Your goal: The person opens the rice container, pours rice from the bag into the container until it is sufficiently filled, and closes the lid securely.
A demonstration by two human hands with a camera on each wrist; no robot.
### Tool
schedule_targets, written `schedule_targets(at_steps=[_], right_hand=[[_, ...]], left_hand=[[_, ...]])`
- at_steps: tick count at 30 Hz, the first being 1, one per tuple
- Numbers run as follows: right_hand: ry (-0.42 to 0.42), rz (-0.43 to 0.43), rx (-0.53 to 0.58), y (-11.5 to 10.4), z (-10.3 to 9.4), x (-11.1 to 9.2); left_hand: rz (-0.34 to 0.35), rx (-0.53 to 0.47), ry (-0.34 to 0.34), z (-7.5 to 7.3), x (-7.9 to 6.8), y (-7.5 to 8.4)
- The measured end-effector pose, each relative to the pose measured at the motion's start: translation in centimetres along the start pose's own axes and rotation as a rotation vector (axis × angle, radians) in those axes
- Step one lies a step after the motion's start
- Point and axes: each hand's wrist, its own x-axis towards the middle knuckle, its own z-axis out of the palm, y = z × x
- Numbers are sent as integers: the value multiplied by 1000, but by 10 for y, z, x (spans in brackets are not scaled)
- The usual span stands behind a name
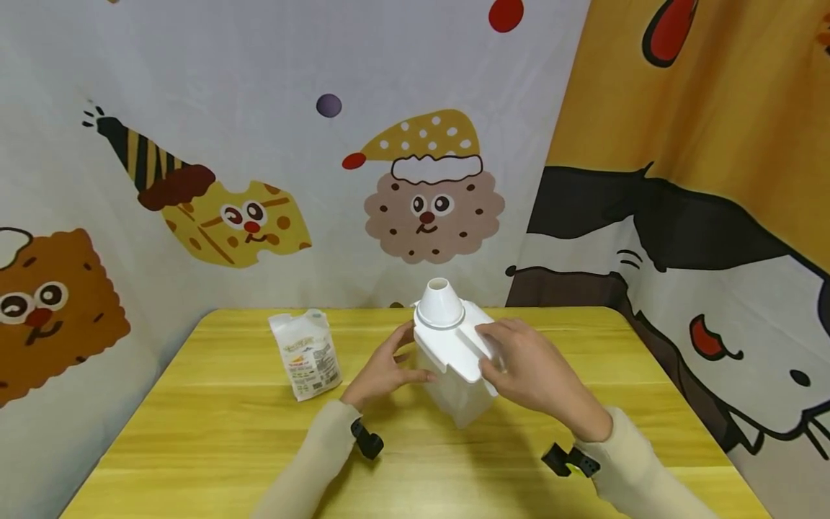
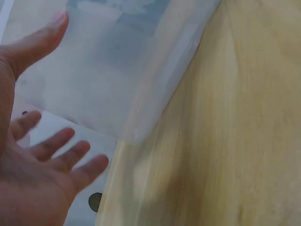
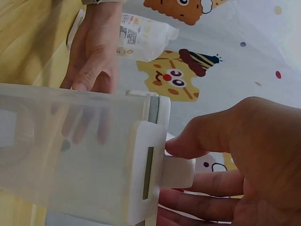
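A tall translucent plastic storage container (image 1: pixel 454 396) with a white lid (image 1: pixel 447 344) is between the two hands over the table. A white cone-shaped cap (image 1: pixel 440 304) rises from the lid's far end. My left hand (image 1: pixel 387 366) is at the container's left side, fingers spread and thumb near its wall; in the left wrist view the fingers (image 2: pixel 63 143) look apart from the wall. My right hand (image 1: pixel 528 364) pinches the lid's right edge. In the right wrist view its thumb and fingers are around a white tab (image 3: pixel 178 172). Whether the container's base touches the table is unclear.
A white printed bag (image 1: pixel 308 357) stands on the wooden table (image 1: pixel 214 447), left of the left hand. Cartoon-printed curtains (image 1: pixel 259 108) hang behind the table and along its sides. Black wrist cameras (image 1: pixel 367 438) are strapped to both wrists.
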Motion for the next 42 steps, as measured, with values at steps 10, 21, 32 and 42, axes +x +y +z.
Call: schedule_targets(at_steps=[10,21,32,42], right_hand=[[1,-32,-28,-2,2,-2],[-54,-96,23,12,0,2],[-90,-147,104,28,-5,5],[-115,-164,170,39,-7,10]], left_hand=[[-14,-96,-34,0,1,-5],[-50,-31,50,5,-8,-1],[-20,-5,150,20,-18,7],[-25,82,251,36,-28,18]])
